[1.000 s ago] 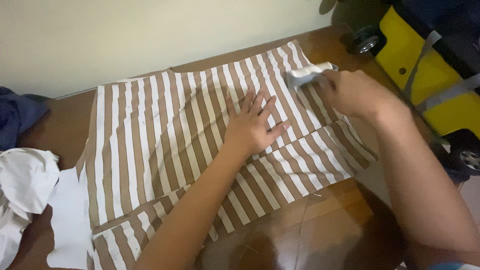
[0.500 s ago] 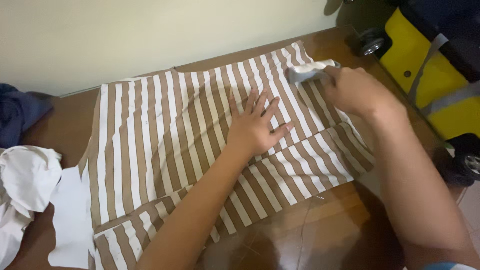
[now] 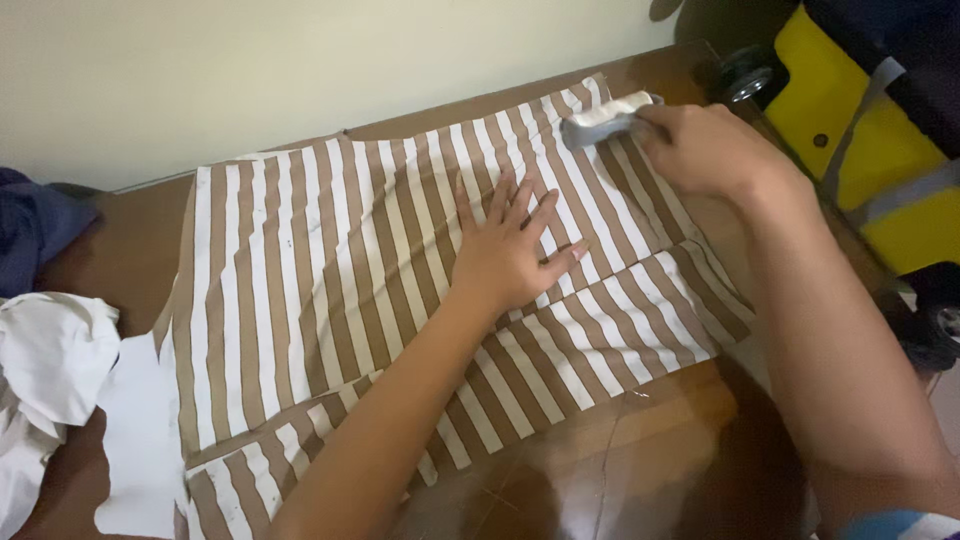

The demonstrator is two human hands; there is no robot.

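Polished brown bench (image 3: 640, 450) stood against a plain pale wall, with a brown-and-white striped cloth (image 3: 330, 280) spread flat across most of its top. Left hand (image 3: 510, 250) lay palm down near the middle of the cloth, fingers spread and released, gripping nothing; this flat pressure appeared to pin the fabric so that it could not slide or wrinkle. Right hand (image 3: 705, 150) was clenched around a small grey-and-white tool (image 3: 600, 122), its exact kind too small to tell, held low against the far right corner of the cloth. The tool's underside touched the stripes, a position consistent with pressing or rubbing the surface. A separate striped strip (image 3: 560, 370) lay along the near edge, just beside the main piece. White fabric (image 3: 60, 380) was bunched at the left end of the bench, with dark blue cloth (image 3: 35, 235) beyond it. A yellow wheeled object (image 3: 850, 130) stood to the right.
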